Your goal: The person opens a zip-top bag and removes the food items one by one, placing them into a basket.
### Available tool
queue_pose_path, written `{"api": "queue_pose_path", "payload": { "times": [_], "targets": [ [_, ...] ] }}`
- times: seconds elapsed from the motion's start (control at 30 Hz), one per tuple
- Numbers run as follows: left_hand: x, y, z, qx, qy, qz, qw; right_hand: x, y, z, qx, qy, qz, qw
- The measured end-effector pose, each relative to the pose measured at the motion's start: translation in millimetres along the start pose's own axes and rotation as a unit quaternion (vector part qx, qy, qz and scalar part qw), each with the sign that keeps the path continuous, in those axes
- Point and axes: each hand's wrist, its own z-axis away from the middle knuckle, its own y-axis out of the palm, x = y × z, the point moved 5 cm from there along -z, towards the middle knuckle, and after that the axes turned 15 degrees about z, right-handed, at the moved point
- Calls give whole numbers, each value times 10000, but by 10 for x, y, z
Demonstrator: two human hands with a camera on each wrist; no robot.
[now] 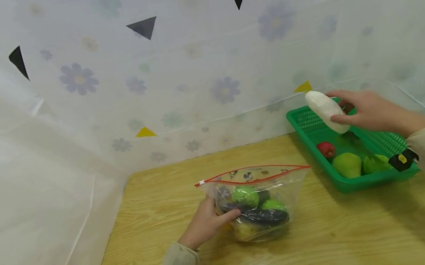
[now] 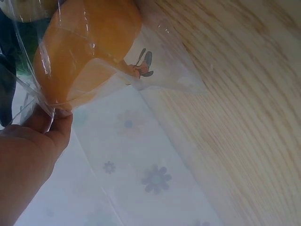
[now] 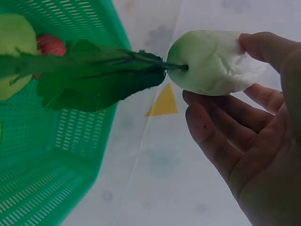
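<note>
A white radish [image 1: 326,111] with green leaves [image 3: 103,77] hanging from its end is held above the basket by my right hand [image 1: 375,110], thumb on one side and fingers on the other. My left hand [image 1: 206,220] grips the side of a clear zip bag [image 1: 293,184] standing on the table. The bag's red-edged mouth gapes. Through the plastic show a dark eggplant [image 1: 264,216], green round produce [image 1: 245,196] and something yellowish at the bottom. In the left wrist view, a large orange item [image 2: 89,42] is inside, beside the pinching fingers; its kind is unclear.
A green perforated basket [image 1: 332,180] stands at the table's right, holding a red fruit [image 1: 326,149] and green pear-like pieces [image 1: 347,165]. The wooden table [image 1: 145,209] meets flowered white sheeting [image 1: 187,85] at the back and left.
</note>
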Motion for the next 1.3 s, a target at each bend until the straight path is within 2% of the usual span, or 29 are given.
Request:
{"api": "queue_pose_path", "payload": {
  "times": [0.17, 0.27, 0.5, 0.63, 0.87, 1.03, 1.17, 1.3],
  "targets": [
    [1, -19, -6, 30, 29, 6, 10000, -193, 306, -128, 733, -45, 303, 9968],
    [2, -33, -17, 24, 40, -46, 10000, -336, 497, -188, 1093, -61, 317, 9935],
    [24, -47, 6, 3, -105, 4, 9999, -604, 947, -218, 1883, -60, -27, 9821],
    [22, -30, 11, 84, -78, 76, 9999, -651, 1042, -180, 2175, 38, -232, 9758],
    [19, -32, 33, 30, -142, 48, 9999, -665, 992, -156, 2247, -18, -5, 9744],
    [29, -49, 51, -27, -177, -11, 9998, -643, 942, -157, 2129, -145, 323, 9764],
    [41, -80, 59, -61, -178, 48, 9998, -493, 857, -184, 1874, -372, 563, 9800],
    [37, -88, 65, -93, -100, 82, 9999, -213, 691, -219, 1452, -650, 679, 9849]
  ]
}}
